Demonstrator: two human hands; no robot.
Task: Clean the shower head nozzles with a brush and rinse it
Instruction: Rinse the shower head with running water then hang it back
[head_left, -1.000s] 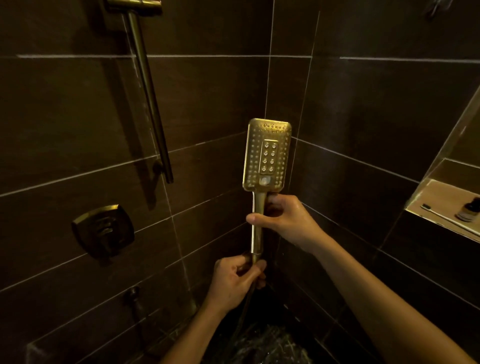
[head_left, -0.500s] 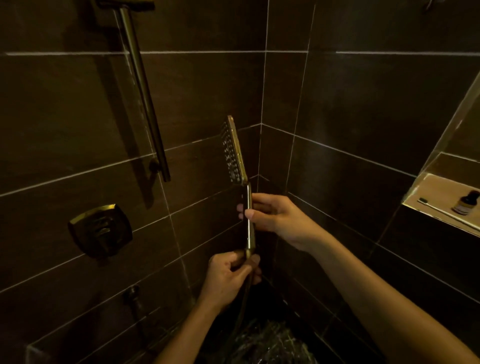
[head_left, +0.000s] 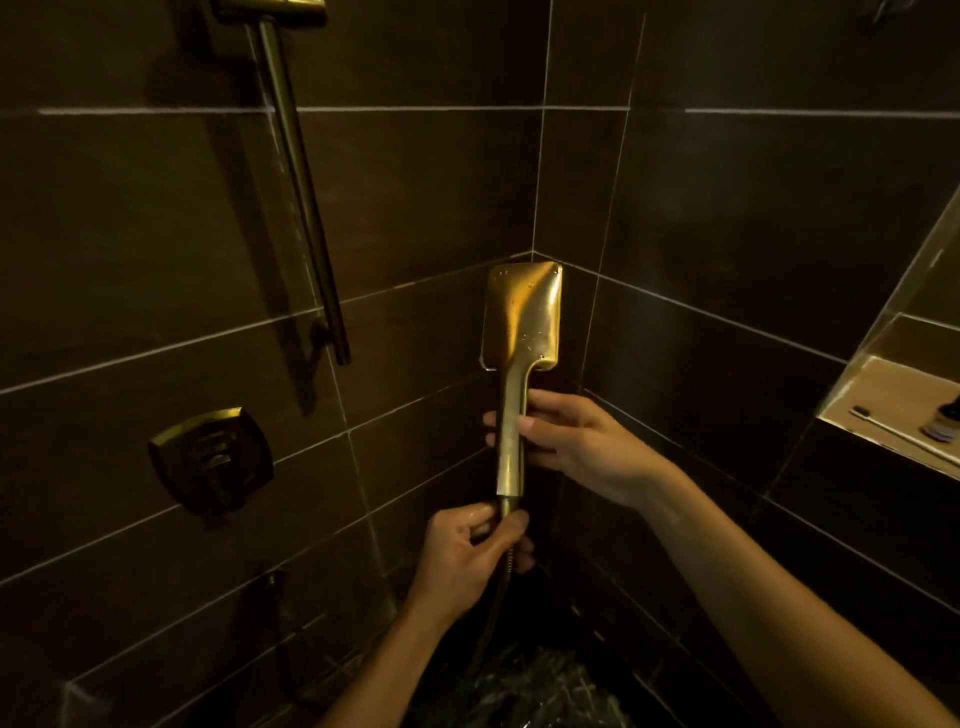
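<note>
A gold rectangular shower head (head_left: 523, 317) stands upright in the tiled corner, its smooth wet back turned toward me and its nozzles hidden. My right hand (head_left: 576, 447) grips the middle of its handle. My left hand (head_left: 470, 556) is closed around the hose (head_left: 493, 613) fitting at the handle's bottom end. A thin brush (head_left: 893, 434) with a dark head lies on the niche shelf at the far right, away from both hands.
A gold slide bar (head_left: 301, 187) runs down the left wall above a square gold valve handle (head_left: 210, 460). A small dark bottle (head_left: 943, 423) stands on the lit niche shelf (head_left: 872, 389). Dark tiled walls meet in the corner; the wet floor glistens below.
The shower head has turned about its handle: nozzle face toward me, then edge-on, now its back toward me. Both hands kept their grips on handle and hose end.
</note>
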